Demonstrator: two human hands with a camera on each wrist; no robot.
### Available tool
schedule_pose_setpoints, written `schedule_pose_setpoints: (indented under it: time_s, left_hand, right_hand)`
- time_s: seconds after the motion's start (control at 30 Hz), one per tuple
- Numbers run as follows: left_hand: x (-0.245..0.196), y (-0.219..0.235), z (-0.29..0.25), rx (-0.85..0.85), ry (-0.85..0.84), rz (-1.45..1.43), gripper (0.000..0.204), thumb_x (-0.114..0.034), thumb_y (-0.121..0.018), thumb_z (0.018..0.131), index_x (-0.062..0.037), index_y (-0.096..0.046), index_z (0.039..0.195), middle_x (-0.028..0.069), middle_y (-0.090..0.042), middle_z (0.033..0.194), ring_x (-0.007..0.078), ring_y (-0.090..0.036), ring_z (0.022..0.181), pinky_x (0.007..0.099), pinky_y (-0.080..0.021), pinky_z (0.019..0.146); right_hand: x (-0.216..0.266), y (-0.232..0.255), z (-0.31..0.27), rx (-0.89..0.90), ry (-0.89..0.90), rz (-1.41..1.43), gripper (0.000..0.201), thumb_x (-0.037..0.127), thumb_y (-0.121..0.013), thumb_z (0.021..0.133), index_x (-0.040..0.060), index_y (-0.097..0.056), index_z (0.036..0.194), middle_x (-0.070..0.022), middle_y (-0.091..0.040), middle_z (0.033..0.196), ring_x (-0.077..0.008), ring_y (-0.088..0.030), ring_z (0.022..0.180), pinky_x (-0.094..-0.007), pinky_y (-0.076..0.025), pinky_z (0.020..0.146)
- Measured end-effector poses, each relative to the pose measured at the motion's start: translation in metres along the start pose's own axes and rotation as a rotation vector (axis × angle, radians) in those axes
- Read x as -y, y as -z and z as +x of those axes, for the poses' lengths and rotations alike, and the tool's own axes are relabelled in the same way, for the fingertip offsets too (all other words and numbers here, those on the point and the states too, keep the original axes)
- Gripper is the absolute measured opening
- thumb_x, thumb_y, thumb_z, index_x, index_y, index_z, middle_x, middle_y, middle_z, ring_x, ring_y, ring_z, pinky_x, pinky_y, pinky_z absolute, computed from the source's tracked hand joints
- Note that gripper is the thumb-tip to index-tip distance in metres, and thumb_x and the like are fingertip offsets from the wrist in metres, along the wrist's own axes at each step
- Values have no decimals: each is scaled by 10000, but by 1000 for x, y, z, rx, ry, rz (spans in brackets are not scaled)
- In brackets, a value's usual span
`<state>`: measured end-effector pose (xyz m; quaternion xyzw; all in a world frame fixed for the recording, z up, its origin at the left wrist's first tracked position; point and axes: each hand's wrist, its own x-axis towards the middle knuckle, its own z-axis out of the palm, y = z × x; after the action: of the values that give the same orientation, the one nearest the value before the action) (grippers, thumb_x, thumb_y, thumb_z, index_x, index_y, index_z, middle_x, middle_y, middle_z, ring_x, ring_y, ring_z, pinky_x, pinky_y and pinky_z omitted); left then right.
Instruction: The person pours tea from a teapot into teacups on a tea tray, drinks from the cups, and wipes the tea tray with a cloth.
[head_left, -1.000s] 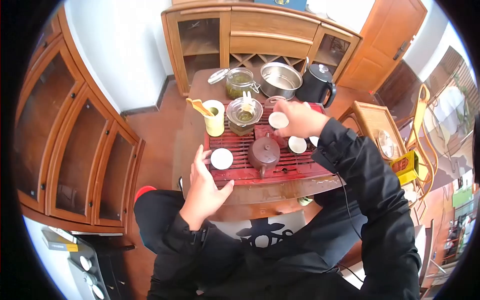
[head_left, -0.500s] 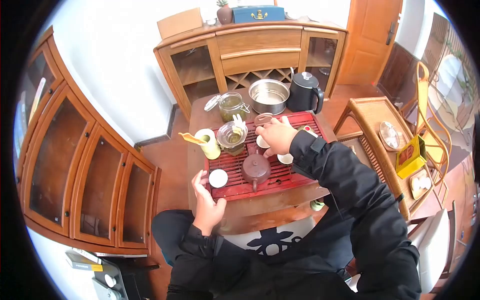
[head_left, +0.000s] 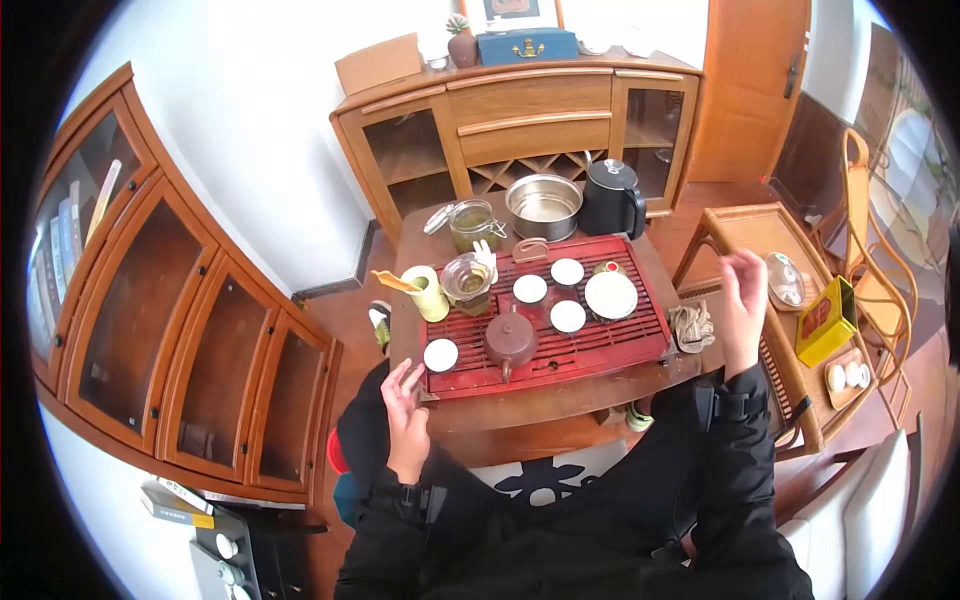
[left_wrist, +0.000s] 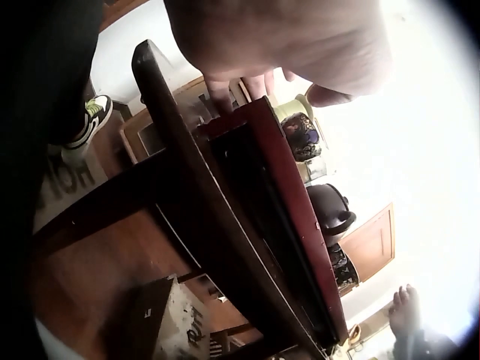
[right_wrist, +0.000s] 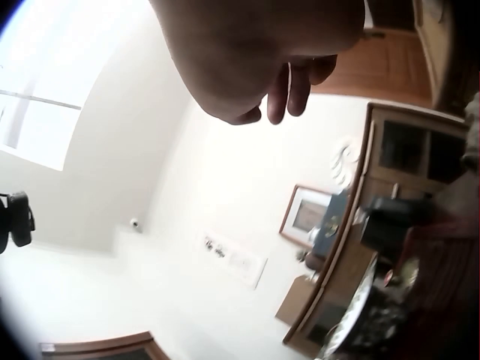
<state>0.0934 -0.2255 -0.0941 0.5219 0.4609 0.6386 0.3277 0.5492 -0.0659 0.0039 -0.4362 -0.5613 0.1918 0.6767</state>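
Note:
On the red slatted tea tray (head_left: 640, 345) stands a brown teapot (head_left: 510, 340), with a lone white cup (head_left: 440, 355) to its left. My left hand (head_left: 405, 425) is beside that cup at the tray's front left corner, fingers extended and holding nothing. Behind the teapot three white cups are grouped: a left cup (head_left: 530, 289), a back cup (head_left: 567, 271) and a front cup (head_left: 567, 316). A wider white dish (head_left: 611, 296) sits to their right. Off the tray's right side, my right hand (head_left: 742, 312) is raised with loosely bent fingers and nothing in it.
A glass pitcher with a strainer (head_left: 467, 280) and a pale green tool holder (head_left: 430, 297) stand at the tray's left. Behind are a leaf-filled jar (head_left: 472, 230), a metal pot (head_left: 543, 210) and a black kettle (head_left: 610, 205). A crumpled cloth (head_left: 691, 328) lies right of the tray.
My right hand held a white cup over the tray, lowered it among the others, let go and drew back to the right. My left hand has stayed near the lone cup.

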Motion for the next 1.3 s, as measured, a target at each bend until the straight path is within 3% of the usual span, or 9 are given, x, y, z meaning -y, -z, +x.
schedule_pose_setpoints:
  time_s: [0.1,0.17,0.33,0.47,0.63,0.73,0.77,0.9,1.3]
  left_hand:
    - [-5,-2,2,-9,-1,6,751,110,-366,753,-26,-284,1487,171,-339,1560,326,-386,1454,484,-275,1215]
    - [-6,0,3,-25,4,7,733,109,-348,768,-23,-285,1486,172,-343,1562,326,-411,1440,463,-293,1208]
    - [9,-9,-5,-181,-100,65,417,0,-370,1009,-25,-365,1425,170,-404,1536,307,-488,1383,425,-327,1178]
    - [28,-19,-8,-452,-167,196,384,58,-341,973,-20,-388,1346,177,-408,1527,305,-501,1371,414,-346,1154]
    - [49,-15,1,-461,-185,244,563,187,-309,823,11,-371,1354,190,-417,1497,323,-504,1358,417,-378,1144]
    - [45,-19,2,-464,-124,561,665,200,-313,764,23,-367,1402,203,-446,1450,347,-512,1337,436,-414,1115]
    - [44,-21,2,-466,-123,558,665,200,-313,764,23,-367,1402,203,-446,1450,347,-512,1337,436,-414,1115]
    - [44,-26,-1,-452,-152,682,694,209,-374,738,29,-399,1408,215,-491,1411,363,-520,1317,442,-413,1109]
    - [35,-33,-2,-446,-170,878,680,199,-443,742,5,-494,1392,181,-649,1241,368,-586,1201,448,-433,1064]
  right_hand:
    - [-52,36,-21,-317,-22,-10,209,43,-579,1004,30,-536,1208,-21,-581,1026,-95,-551,947,-241,-453,871]
    - [-68,50,-25,-385,-71,30,218,49,-579,1003,29,-526,1213,-24,-574,1031,-98,-545,945,-244,-452,873]
    - [-104,71,-35,-468,-195,17,249,134,-589,1015,68,-524,1246,8,-546,1010,-78,-515,851,-221,-438,782]
    - [-112,79,-42,-466,-275,16,243,161,-588,1000,80,-543,1225,19,-546,996,-69,-512,841,-228,-433,759]
    - [-127,80,-51,-432,-461,148,247,209,-617,976,116,-561,1198,46,-544,966,-53,-512,804,-222,-412,695]
    - [-125,67,-56,-361,-456,92,238,214,-616,982,120,-554,1191,41,-543,966,-59,-507,803,-221,-413,678]
    - [-110,62,-56,-324,-535,114,219,117,-589,993,63,-529,1196,-12,-553,1057,-96,-511,890,-248,-442,807]
    - [-115,56,-60,-251,-524,88,227,111,-589,987,53,-523,1196,-24,-558,1048,-90,-517,857,-242,-447,751]
    - [-117,52,-69,-108,-487,-19,215,69,-561,968,37,-517,1176,-51,-571,1045,-106,-529,920,-254,-458,800]
